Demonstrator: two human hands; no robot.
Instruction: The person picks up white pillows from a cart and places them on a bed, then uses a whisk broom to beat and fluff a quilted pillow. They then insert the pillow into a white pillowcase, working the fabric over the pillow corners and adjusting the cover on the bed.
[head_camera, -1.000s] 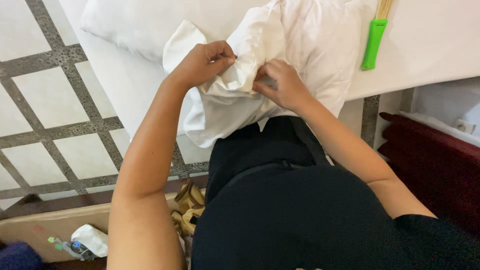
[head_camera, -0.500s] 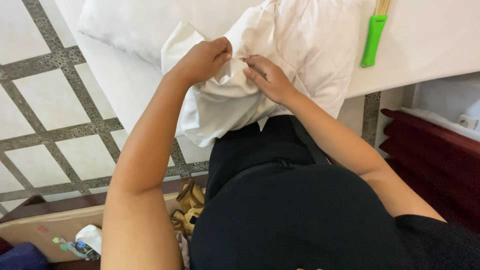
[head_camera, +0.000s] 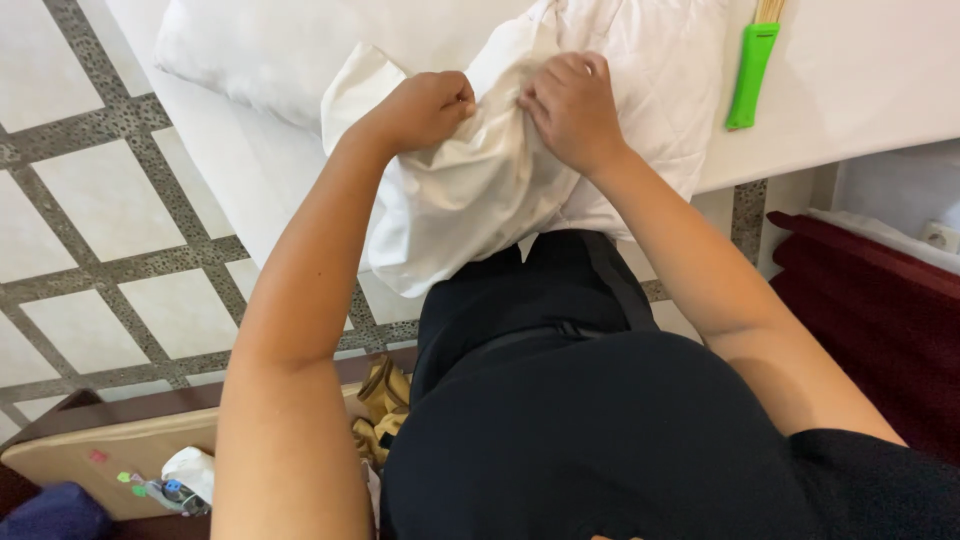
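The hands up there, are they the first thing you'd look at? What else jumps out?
Yes: the left hand and right hand sit side by side at the top middle, both bunching up a white pillowcase on the edge of a white bed. Next comes the bright green handle lying on the bed at the upper right. A plump white pillow rests at the upper left.
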